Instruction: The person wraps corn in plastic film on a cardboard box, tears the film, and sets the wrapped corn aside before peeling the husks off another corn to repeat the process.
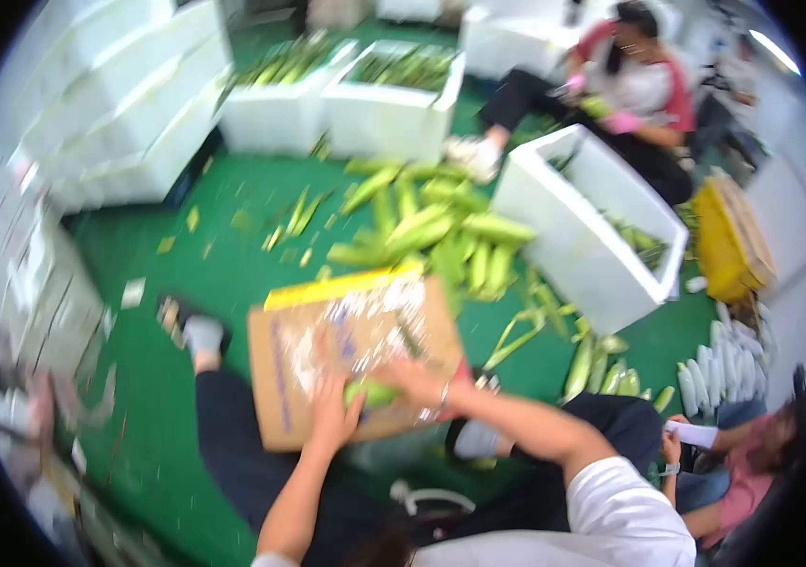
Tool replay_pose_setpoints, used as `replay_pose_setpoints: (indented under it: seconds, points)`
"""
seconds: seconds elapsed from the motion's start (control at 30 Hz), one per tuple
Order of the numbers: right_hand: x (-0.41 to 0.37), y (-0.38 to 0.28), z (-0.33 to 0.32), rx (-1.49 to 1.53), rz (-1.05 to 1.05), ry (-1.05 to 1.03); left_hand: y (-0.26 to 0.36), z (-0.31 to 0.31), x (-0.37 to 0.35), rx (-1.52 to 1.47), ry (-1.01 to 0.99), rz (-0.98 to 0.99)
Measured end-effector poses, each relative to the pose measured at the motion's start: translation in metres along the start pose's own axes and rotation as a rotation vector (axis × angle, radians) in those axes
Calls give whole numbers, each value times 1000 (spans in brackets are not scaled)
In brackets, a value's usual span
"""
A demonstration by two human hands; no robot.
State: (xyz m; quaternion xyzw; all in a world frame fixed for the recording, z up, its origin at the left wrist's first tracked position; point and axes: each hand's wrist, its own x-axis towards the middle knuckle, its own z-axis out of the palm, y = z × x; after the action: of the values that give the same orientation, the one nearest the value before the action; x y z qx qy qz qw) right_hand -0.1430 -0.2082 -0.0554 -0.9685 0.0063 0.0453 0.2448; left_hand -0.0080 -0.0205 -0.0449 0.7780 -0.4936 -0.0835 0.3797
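A green ear of corn (372, 393) lies between my hands, on top of a cardboard box (280, 406) covered partly with shiny clear film (365, 321). My left hand (332, 411) is at the corn's left end, its fingers stretched out over the box and its thumb close to the ear. Over the right end, my right hand (412, 383) curls its fingers around the corn and hides part of it. Both hands are somewhat blurred. A yellow strip (342, 286) runs along the box's far edge.
Beyond the box, corn in green husks (422, 222) is heaped on the green floor (205, 283). A white foam box (564, 236) stands tilted to the right. Two co-workers sit at right, a person (639, 85) behind and a person (743, 463) near. Pale wrapped ears (720, 369) lie there.
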Motion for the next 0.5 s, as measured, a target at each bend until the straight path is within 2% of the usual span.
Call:
replay_pose_setpoints:
  seconds: [0.07,0.13,0.17,0.27,0.33,0.37,0.43,0.47,0.5]
  points:
    - [-25,-39,-27,-168,120,236,22,-11,9,222,-176,20]
    - [-47,-57,-13,-29,175,569,23,-19,21,349,-304,84]
    - [-59,-70,-6,-1,294,517,20,-21,26,352,-289,105]
    - [-80,-67,27,-75,374,542,13,-24,29,413,-382,225]
    - [-82,-27,49,-114,265,338,1,-24,31,402,-404,279]
    - [-83,-17,44,-114,273,351,-2,-24,30,376,-414,318]
    - [-88,2,12,66,420,599,-2,-25,27,378,-403,372]
    - [-86,-1,5,66,434,615,-3,-26,22,380,-393,405]
    - [-77,-5,-5,129,498,770,-3,-22,16,378,-391,420]
